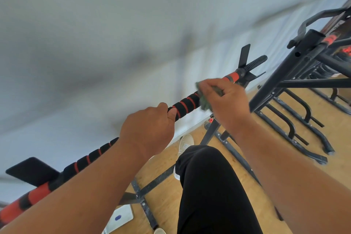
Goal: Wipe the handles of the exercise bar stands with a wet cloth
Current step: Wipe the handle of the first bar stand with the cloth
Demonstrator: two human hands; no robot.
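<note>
Two hands are on one padded bar. The foam handle (185, 106), black with red rings, runs diagonally across the view from lower left to upper right, mounted on a black steel stand (214, 131) that rests on the wooden floor (165, 201). The left hand (150, 129) has its fingers curled fully round the padding near mid-span, thumb tip showing on the near side. The right hand (226, 100) sits further up the bar, fingers folded over a green cloth (205, 103) that is bunched against the foam just beside a red collar (232, 77); a ribbed black end grip (254, 62) projects beyond it.

Assessment of handling: the foam appears soft and compressible, likely to grip a damp cloth rather than let it slide, so firm wrapped strokes along the length seem appropriate. The cloth is limp and light; it is best kept gathered in the palm as held. The bar looks rigid, and the frame looks heavy enough to stay put, though the steadying left hand is prudent. The padding under and below the left hand presumably remains to be covered. Further stands (296, 74) are at the right.
</note>
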